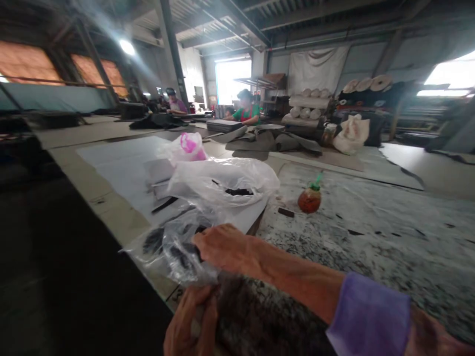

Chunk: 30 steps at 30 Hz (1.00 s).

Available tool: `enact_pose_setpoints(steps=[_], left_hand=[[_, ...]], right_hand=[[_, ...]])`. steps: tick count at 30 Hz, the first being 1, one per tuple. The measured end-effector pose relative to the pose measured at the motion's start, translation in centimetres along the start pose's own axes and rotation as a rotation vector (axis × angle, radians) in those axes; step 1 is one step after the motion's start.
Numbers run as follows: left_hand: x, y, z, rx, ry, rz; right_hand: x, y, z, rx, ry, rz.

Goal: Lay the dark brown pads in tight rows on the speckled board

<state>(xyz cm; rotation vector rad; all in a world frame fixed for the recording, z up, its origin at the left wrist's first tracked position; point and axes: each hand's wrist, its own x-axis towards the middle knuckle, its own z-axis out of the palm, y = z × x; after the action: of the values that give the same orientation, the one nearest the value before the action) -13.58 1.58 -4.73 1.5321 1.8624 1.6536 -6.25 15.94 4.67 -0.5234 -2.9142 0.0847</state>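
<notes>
A clear plastic bag (174,249) with dark pieces inside lies crumpled at the table's near left edge. My left hand (191,321), low in the view, is closed on the near edge of this bag. Just beyond it, my right hand (222,247) reaches in from the right, fingers curled and closed on the bag's right side. Its fingertips are hidden, so I cannot tell if a dark piece is gripped along with the plastic. Behind both hands sits a larger whitish plastic bag (222,173), its mouth showing black pieces (239,192).
To the right stand a round reddish-brown container with a green top (309,200) and a small dark block (286,212). A white bag with pink (188,146) lies farther back. Grey sheets (274,140) spread beyond. Two people work at the far tables. The table's left edge drops into shadow.
</notes>
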Motion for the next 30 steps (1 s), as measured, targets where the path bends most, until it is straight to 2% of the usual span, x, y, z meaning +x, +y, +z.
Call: enact_pose_setpoints(steps=[1,3,10,12,15,17,20,22,24,26,30], left_hand=[[0.1,0.4,-0.2,0.010,-0.055,0.008],[0.4,1.2,-0.4,0.014,-0.083,0.012],[0.4,3.2,0.2,0.005,-0.116,-0.060],[0.2,4.3,0.2,-0.028,-0.038,-0.051],[0.3,6.5,-0.2,-0.150,0.156,-0.055],[0.6,7.5,-0.4,-0.299,0.122,-0.182],[1.5,7.6,-0.1,-0.646,-0.101,-0.536],[2.3,7.0,0.6,-0.909,-0.165,-0.730],[3.0,6.5,1.4,-1.141,-0.134,-0.823],[3.7,6.5,2.4,-1.280,-0.076,-0.851],[4.6,7.4,4.1,-1.350,-0.021,-0.943]], right_hand=[[-0.3,0.4,-0.4,0.048,-0.015,0.031],[-0.8,1.5,-1.1,0.145,-0.037,0.097],[-1.7,4.6,-1.6,0.446,-0.133,0.248],[-2.0,4.9,-1.4,0.517,-0.140,0.287],[-2.2,5.3,-0.9,0.633,-0.151,0.323],[-2.4,5.6,-0.7,0.713,-0.158,0.337],[-2.8,5.9,-1.3,0.831,-0.157,0.366],[-3.5,5.7,-2.2,0.911,-0.153,0.386],[-4.3,5.2,-3.0,0.987,-0.165,0.397],[-5.2,4.6,-3.3,1.045,-0.198,0.406],[-6.8,3.8,-2.5,1.077,-0.235,0.460]])
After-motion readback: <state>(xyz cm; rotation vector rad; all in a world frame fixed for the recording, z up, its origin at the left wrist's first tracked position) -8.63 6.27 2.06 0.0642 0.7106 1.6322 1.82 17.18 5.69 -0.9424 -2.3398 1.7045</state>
